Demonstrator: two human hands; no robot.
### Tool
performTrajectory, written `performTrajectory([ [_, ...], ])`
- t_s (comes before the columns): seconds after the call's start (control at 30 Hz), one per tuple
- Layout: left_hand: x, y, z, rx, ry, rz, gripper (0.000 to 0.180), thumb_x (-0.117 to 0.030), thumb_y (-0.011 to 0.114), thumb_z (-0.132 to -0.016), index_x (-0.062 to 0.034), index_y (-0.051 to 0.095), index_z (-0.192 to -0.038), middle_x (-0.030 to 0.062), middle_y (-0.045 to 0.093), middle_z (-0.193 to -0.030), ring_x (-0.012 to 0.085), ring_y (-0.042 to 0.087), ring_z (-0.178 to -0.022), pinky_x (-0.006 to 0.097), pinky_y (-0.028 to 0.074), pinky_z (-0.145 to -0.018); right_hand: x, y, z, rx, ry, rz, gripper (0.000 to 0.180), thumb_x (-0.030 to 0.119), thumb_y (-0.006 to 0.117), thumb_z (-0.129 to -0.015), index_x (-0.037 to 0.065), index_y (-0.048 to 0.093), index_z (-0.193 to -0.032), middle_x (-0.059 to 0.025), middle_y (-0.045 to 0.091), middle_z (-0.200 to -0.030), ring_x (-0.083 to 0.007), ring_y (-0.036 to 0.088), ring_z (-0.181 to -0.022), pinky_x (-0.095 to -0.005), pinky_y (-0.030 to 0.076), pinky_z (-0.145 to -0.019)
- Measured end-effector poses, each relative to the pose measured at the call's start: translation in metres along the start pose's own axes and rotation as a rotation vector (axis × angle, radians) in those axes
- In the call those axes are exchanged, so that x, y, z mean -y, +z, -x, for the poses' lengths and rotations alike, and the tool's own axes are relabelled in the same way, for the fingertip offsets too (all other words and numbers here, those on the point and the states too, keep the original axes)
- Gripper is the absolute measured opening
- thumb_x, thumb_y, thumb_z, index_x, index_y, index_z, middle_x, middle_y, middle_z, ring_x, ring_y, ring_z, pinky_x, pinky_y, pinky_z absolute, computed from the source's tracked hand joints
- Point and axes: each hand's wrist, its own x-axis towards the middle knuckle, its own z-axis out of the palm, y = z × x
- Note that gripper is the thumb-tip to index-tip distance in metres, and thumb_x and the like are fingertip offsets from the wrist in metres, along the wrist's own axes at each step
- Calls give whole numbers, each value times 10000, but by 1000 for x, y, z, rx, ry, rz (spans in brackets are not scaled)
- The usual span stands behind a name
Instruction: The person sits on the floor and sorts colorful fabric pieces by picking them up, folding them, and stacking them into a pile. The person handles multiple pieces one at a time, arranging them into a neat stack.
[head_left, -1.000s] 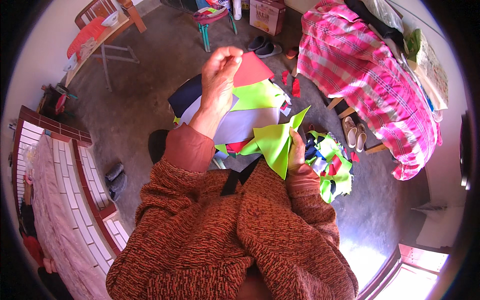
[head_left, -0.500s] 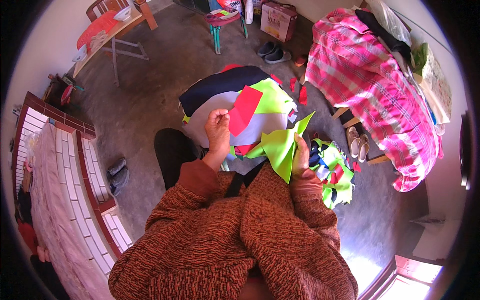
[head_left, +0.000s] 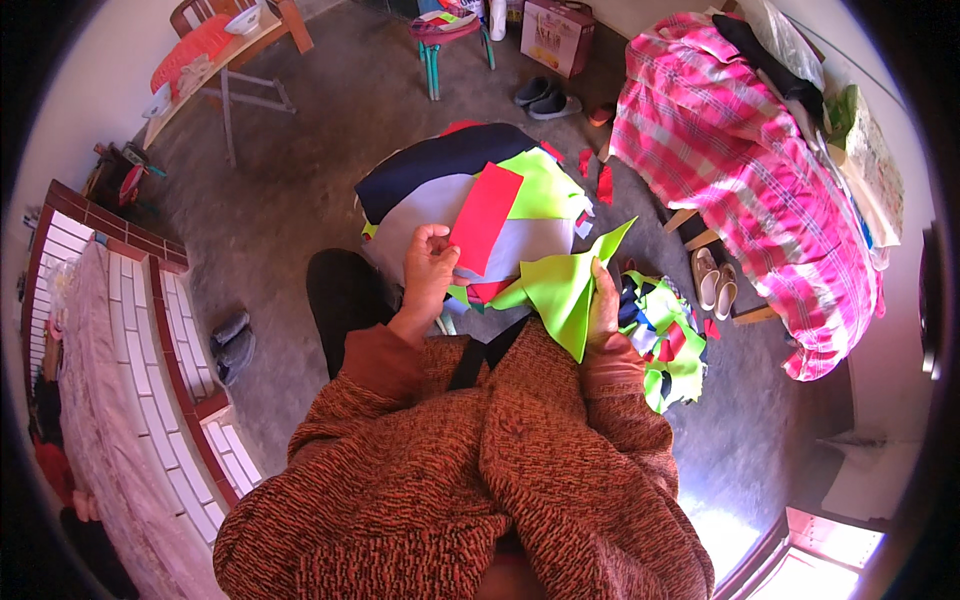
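Between the thumb and fingers of my left hand (head_left: 430, 270) is a flat red fabric strip (head_left: 487, 222), held by its lower left edge. My right hand (head_left: 602, 305) grips a folded lime-green fabric piece (head_left: 565, 290), its pointed corner sticking up to the right. Beneath both hands lies a broad heap of cloth: a navy piece (head_left: 440, 165), a grey piece (head_left: 420, 215) and a lime piece (head_left: 545, 180) show on top. Beside my right hand, lower down, is a pile of mixed scraps (head_left: 665, 345) in lime, navy, white and red.
A pink plaid cloth (head_left: 730, 170) drapes over furniture at the right, with light shoes (head_left: 713, 282) below. Dark slippers (head_left: 548, 98), a pink box (head_left: 556, 38) and a stool (head_left: 445, 40) stand at the back. A wooden table (head_left: 215, 65) is far left. Small red scraps (head_left: 605, 185) lie on the floor.
The red strip, bent before, now lies straighter and flat in my left hand, which has shifted slightly down and left. My right hand keeps the green piece in nearly the same place.
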Motion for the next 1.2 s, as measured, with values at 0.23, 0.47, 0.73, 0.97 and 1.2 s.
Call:
performTrajectory([
  [0.23, -21, 1, 14, -203, 567, -825, 400, -18, 670, -716, -66, 479, -1064, 115, 494, -878, 262, 544, -727, 363, 452, -661, -3, -5, -5, -7, 73, -128, 426, 377, 438, -949, 26, 506, -1181, -104, 599, -1074, -206, 597, -932, -327, 478, -830],
  [0.47, -20, 50, 32, 326, 760, -573, 261, -51, 684, -714, -42, 531, -924, 132, 534, -891, 321, 553, -811, 384, 451, -684, -4, 0, -6, 74, 97, -174, 490, 406, 386, -965, 29, 428, -1274, -132, 519, -1230, -249, 517, -1105, -385, 405, -961],
  [0.73, 6, 91, 36, 521, 737, -942, 405, -260, 754, -671, -52, 484, -890, 128, 499, -893, 312, 532, -840, 417, 449, -678, -3, 4, -1, 130, 76, 29, 490, 399, 362, -975, 41, 379, -1309, -117, 480, -1264, -230, 458, -1156, -378, 362, -992],
  [0.97, 20, 98, 32, 418, 708, -1059, 404, -253, 726, -641, 4, 542, -892, 155, 516, -914, 311, 535, -846, 435, 458, -686, -5, 7, -1, 318, -42, 320, 565, 418, 395, -962, 7, 372, -1350, -101, 439, -1327, -215, 394, -1229, -348, 286, -1044],
  [1.2, 26, 97, 30, 330, 688, -971, 225, -178, 677, -667, -28, 579, -803, 127, 538, -807, 314, 557, -762, 437, 454, -649, -5, 6, -2, 451, -9, 349, 652, 468, 434, -933, -10, 334, -1365, -106, 386, -1376, -218, 344, -1275, -342, 232, -1074],
])
